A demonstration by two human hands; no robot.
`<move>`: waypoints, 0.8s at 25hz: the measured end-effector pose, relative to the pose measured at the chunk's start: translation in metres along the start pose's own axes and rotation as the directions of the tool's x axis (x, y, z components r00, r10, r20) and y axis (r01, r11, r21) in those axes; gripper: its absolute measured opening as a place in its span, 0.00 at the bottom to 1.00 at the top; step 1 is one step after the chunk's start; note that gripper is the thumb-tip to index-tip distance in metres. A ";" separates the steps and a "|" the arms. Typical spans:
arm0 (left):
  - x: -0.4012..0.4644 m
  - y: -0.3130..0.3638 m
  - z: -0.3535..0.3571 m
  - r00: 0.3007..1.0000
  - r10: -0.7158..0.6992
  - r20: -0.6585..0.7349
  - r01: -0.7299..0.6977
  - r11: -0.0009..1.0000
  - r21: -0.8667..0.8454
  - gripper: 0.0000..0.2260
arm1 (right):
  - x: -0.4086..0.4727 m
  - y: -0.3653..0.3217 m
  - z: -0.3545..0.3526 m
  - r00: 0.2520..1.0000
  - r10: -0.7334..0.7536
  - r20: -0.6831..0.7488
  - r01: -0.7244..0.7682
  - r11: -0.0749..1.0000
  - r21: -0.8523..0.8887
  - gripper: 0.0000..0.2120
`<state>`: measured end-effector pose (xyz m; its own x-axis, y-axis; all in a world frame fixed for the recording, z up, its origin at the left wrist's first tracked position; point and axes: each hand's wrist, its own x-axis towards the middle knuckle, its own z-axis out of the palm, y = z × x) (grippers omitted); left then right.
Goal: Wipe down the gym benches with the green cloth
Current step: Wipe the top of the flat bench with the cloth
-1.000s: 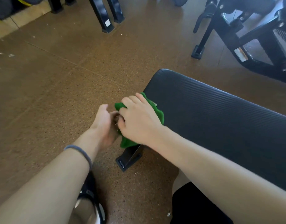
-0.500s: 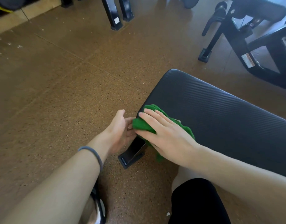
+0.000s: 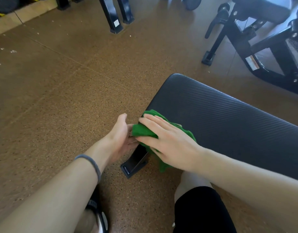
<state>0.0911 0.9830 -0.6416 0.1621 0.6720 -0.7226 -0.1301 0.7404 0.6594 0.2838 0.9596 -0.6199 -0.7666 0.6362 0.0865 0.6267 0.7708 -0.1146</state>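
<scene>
A person's right hand (image 3: 171,143) presses the green cloth (image 3: 145,131) flat against the near corner of a black ribbed gym bench pad (image 3: 229,118), fingers straight and spread over the fabric rather than curled round it. A second ago the same hand had the cloth bunched at the pad's end edge, knuckles raised; it has since flattened out and slid onto the top surface, bringing the cloth with it, so that part of the cloth lies on the pad and part hangs over the near edge above the bench's black steel foot (image 3: 134,163).

The left hand (image 3: 121,135), a grey band (image 3: 92,163) on its wrist, sits just beside the cloth at the pad's end, palm turned toward it and fingers relaxed. Its fingertips are partly hidden behind the cloth, so whether they touch the fabric cannot be told; the grip of this hand holds nothing that can be seen.

The shift suggests the end of the pad has been dealt with and the wipe is turning to the long top surface, most of which stretches away uncovered to the right. Other black gym equipment (image 3: 256,41) stands well apart on the brown speckled floor (image 3: 60,98).
</scene>
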 end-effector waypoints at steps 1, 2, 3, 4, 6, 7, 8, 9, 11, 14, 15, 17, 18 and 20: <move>0.001 0.002 0.001 1.000 0.014 -0.005 -0.014 1.000 0.001 0.32 | 0.021 0.000 0.000 1.000 0.000 -0.013 0.000 0.999 0.036 0.15; 0.000 0.004 0.002 0.999 0.024 -0.021 -0.024 1.000 0.002 0.31 | 0.041 0.001 -0.002 0.999 0.038 -0.020 -0.037 0.996 0.087 0.13; 0.000 0.005 0.003 0.999 0.028 -0.035 -0.028 1.000 0.004 0.31 | 0.059 0.008 -0.003 0.993 0.112 -0.028 -0.107 0.986 0.129 0.12; 0.000 0.007 0.005 0.999 0.022 -0.039 -0.022 1.000 0.015 0.33 | 0.074 0.020 -0.006 0.980 0.197 -0.020 -0.192 0.970 0.152 0.13; 0.002 0.010 0.008 0.999 -0.001 -0.043 0.004 0.998 0.066 0.37 | 0.090 0.054 -0.012 0.943 0.331 -0.021 -0.325 0.935 0.140 0.16; 0.002 0.011 0.010 0.998 -0.006 -0.063 0.012 0.996 0.087 0.38 | 0.090 0.072 -0.015 0.921 0.387 -0.038 -0.378 0.915 0.143 0.16; 0.003 0.012 0.013 0.996 -0.007 -0.087 0.016 0.995 0.103 0.38 | 0.085 0.087 -0.020 0.900 0.431 -0.068 -0.418 0.896 0.152 0.16; 0.004 0.012 0.015 0.994 -0.006 -0.105 0.018 0.993 0.117 0.38 | 0.078 0.101 -0.022 0.880 0.460 -0.114 -0.439 0.882 0.170 0.16; 0.003 0.013 0.020 0.994 0.000 -0.112 0.018 0.987 0.161 0.37 | 0.054 0.123 -0.027 0.784 0.592 -0.184 -0.567 0.805 0.174 0.16; 0.000 0.016 0.025 0.992 0.016 -0.129 0.013 0.977 0.215 0.35 | 0.000 0.143 -0.031 0.523 0.818 -0.240 -0.794 0.570 0.210 0.17; -0.001 0.017 0.026 0.991 0.021 -0.129 0.009 0.974 0.226 0.35 | -0.020 0.140 -0.029 0.452 0.852 -0.263 -0.829 0.511 0.227 0.17; -0.003 0.019 0.029 0.992 0.024 -0.127 0.008 0.970 0.244 0.35 | -0.043 0.131 -0.027 0.354 0.902 -0.246 -0.873 0.413 0.261 0.16; -0.004 0.020 0.031 0.991 0.025 -0.129 0.010 0.966 0.259 0.35 | -0.040 0.125 -0.029 0.324 0.922 -0.214 -0.887 0.374 0.269 0.14; -0.004 0.022 0.032 0.990 0.021 -0.139 0.019 0.961 0.274 0.35 | -0.002 0.120 -0.027 0.355 0.916 -0.186 -0.872 0.396 0.287 0.08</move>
<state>0.1192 0.9960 -0.6178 0.0214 0.6823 -0.7308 0.1464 0.7209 0.6773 0.3646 1.0514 -0.6067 0.3283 0.9382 0.1098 0.8768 -0.2594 -0.4048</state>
